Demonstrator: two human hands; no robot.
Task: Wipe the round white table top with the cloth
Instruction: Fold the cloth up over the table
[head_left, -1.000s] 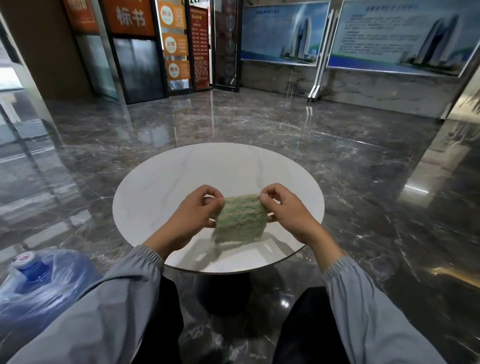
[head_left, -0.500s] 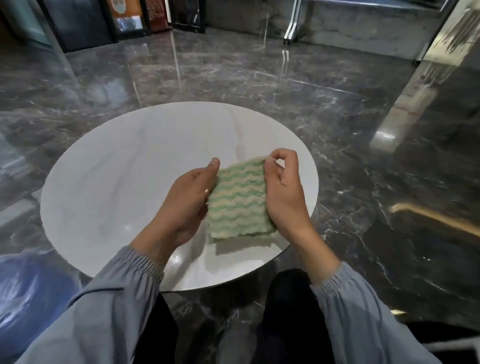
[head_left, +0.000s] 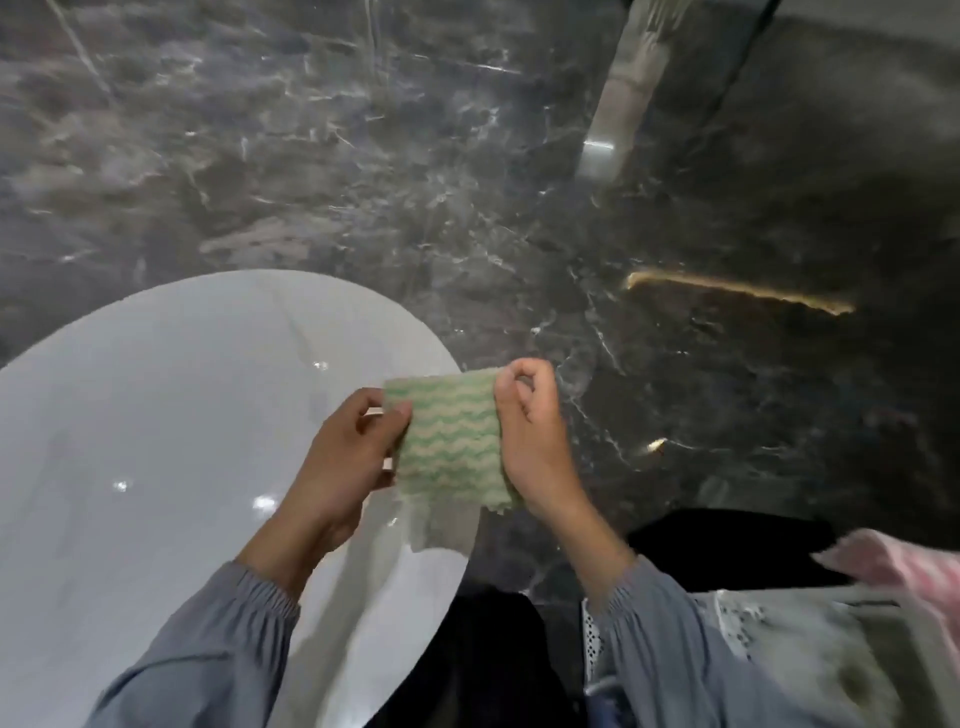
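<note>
A small cloth (head_left: 451, 437) with green and cream wavy stripes hangs stretched between my two hands, above the right edge of the round white table top (head_left: 156, 441). My left hand (head_left: 347, 457) pinches its left side between thumb and fingers. My right hand (head_left: 530, 436) pinches its right side, fingers curled at the top corner. The cloth is lifted off the table and casts a shadow on the surface below it.
Dark polished marble floor (head_left: 519, 182) surrounds the table. At the lower right stands a white perforated basket (head_left: 810, 654) with a pink cloth (head_left: 904, 571) over its edge. My dark trouser legs (head_left: 488, 654) show below the table's near edge.
The view has swung down and to the right, so the table now sits at the left. My hands still hold the cloth, now over the table's right edge. A basket has come into view.
</note>
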